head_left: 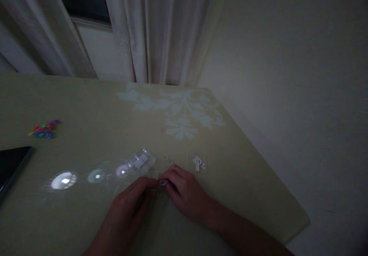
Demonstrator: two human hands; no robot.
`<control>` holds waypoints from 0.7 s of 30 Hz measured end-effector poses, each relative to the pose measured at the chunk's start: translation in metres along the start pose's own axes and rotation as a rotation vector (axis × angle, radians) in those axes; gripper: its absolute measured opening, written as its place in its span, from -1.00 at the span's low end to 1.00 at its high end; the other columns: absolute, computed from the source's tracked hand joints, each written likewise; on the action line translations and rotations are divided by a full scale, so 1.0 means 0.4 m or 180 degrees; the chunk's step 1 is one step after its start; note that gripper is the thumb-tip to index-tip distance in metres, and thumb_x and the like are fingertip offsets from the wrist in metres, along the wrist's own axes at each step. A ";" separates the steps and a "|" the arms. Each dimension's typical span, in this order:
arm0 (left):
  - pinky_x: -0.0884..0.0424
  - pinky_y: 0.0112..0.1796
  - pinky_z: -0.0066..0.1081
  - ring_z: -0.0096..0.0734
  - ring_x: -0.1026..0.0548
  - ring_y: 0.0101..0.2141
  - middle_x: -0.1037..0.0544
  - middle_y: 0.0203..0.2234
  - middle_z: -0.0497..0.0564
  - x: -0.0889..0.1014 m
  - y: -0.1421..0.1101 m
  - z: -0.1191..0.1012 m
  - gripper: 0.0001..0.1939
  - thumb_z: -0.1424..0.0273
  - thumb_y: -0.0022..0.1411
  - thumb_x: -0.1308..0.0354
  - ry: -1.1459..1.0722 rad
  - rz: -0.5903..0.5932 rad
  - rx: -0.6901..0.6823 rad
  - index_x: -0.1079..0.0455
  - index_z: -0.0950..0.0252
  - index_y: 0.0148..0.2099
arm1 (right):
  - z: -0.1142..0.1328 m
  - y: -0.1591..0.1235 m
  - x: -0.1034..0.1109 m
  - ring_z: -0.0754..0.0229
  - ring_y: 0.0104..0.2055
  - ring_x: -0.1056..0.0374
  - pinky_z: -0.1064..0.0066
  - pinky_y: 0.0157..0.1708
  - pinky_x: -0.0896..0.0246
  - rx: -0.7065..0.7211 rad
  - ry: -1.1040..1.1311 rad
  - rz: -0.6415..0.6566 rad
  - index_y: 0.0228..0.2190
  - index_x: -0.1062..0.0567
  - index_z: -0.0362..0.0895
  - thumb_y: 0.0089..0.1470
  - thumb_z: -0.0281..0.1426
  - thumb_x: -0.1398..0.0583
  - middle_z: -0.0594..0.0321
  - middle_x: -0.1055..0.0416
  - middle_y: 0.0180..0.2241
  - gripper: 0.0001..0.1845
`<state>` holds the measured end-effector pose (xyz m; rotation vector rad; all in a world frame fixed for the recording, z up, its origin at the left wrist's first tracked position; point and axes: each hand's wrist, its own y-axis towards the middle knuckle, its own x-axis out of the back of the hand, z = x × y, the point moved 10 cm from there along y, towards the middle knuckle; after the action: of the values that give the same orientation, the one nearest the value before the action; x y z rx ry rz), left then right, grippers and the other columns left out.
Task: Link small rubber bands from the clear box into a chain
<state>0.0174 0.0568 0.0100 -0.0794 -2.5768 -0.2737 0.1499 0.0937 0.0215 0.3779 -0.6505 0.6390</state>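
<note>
Close together over the table, my left hand [126, 204] and my right hand [188, 194] meet at the fingertips. Between the thumb and fingers of my right hand is a small pale loop-shaped piece [163, 182]; its exact kind is too dim to read. My left fingers are pinched together against its left side, and what lies between them is partly hidden. Several small pale rings lie around the fingertips, among them one ring [163, 199] just below and another ring [165, 157] above. A clear divided plastic box [142, 161] sits beyond my left hand.
Right of the rings lies a small clear packet [199, 164] with a white figure. A pile of small colourful pieces [45, 129] and a dark flat device [13, 164] are at left. The table [253, 194] ends at a slanting right edge beside the wall; curtains [172, 29] hang behind.
</note>
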 end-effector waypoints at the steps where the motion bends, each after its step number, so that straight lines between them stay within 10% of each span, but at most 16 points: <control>1: -0.61 -0.20 -0.44 -0.31 -0.70 -0.23 -0.72 -0.20 -0.06 0.003 -0.001 0.004 -0.76 0.38 0.39 -0.08 -0.0061 0.0016 0.0013 -0.55 0.09 -0.04 | 0.004 -0.001 0.008 0.17 -0.05 -0.43 0.35 0.04 -0.35 0.0061 0.0091 -0.0040 -0.03 -0.55 -0.11 0.32 -0.60 -0.15 0.17 -0.49 -0.11 -0.71; 10: -0.58 0.06 -0.33 -0.24 -0.65 0.05 -0.66 0.08 -0.05 0.047 -0.010 -0.011 -0.59 0.38 0.40 -0.07 -0.0087 0.0143 -0.0167 -0.45 -0.01 0.22 | 0.037 -0.010 0.059 0.17 0.23 -0.33 0.30 0.28 -0.22 0.0286 0.0277 0.0222 0.24 -0.41 -0.06 0.21 -0.62 -0.19 0.11 -0.41 0.17 -0.40; 16: -0.57 0.08 -0.35 -0.22 -0.65 0.06 -0.64 0.11 -0.04 0.040 -0.010 -0.010 -0.59 0.35 0.34 -0.21 0.0437 0.0264 -0.0395 -0.49 -0.02 0.20 | -0.027 -0.025 0.045 -0.14 0.42 -0.07 0.00 0.41 -0.04 -0.0289 -0.0413 0.0582 0.41 -0.18 -0.12 -0.01 -0.01 -0.49 -0.08 -0.14 0.39 0.14; 21: -0.60 0.04 -0.30 -0.18 -0.66 0.03 -0.65 0.10 -0.02 0.001 -0.009 -0.006 -0.55 0.35 0.28 -0.28 0.0540 0.0072 -0.0448 -0.52 -0.02 0.21 | -0.009 -0.021 -0.002 -0.02 0.26 -0.25 0.14 0.32 -0.22 -0.0286 -0.0430 0.0579 0.30 -0.35 -0.13 0.24 -0.25 -0.38 -0.01 -0.33 0.21 -0.31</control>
<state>0.0177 0.0530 0.0115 -0.1308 -2.3848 -0.4342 0.1566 0.0888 0.0173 0.2816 -0.8464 0.7586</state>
